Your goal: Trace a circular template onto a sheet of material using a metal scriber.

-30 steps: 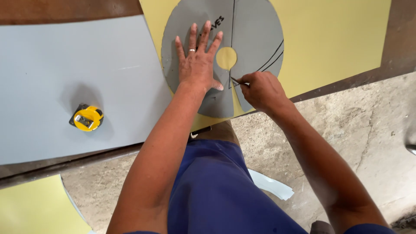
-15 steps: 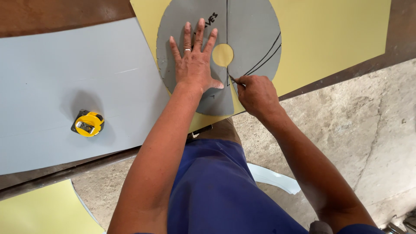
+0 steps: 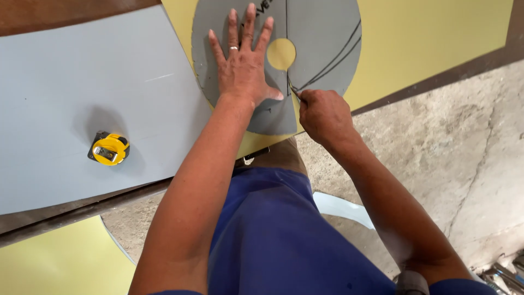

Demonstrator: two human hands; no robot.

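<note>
Meanwhile the view has crept closer over the last second, and the right hand point(image 3: 323, 113) has slid a little down and inward along the edge of the grey disc point(image 3: 322, 38), its marker tip now just below the round hole point(image 3: 281, 53) where before it sat further out by the curved lines. The left hand point(image 3: 244, 65) has not shifted: it lies flat on the disc with all five fingers spread, a ring on one of them, pinning the disc to the yellow sheet point(image 3: 436, 43) beneath. The right hand's fingers are curled tight, pinching a thin dark marker point(image 3: 293, 91) whose point touches the disc beside the left thumb. I read this as a line being drawn in short strokes while the disc is held from slipping. Counting: one disc with one hole, lying on the yellow sheet at the top centre; two curved dark lines and one straight line on it; one yellow tape measure point(image 3: 109, 148) resting on one pale blue sheet point(image 3: 65, 82), well apart from both hands; a second yellow sheet point(image 3: 43, 262) at lower left; two hands, both the person's own.
</note>
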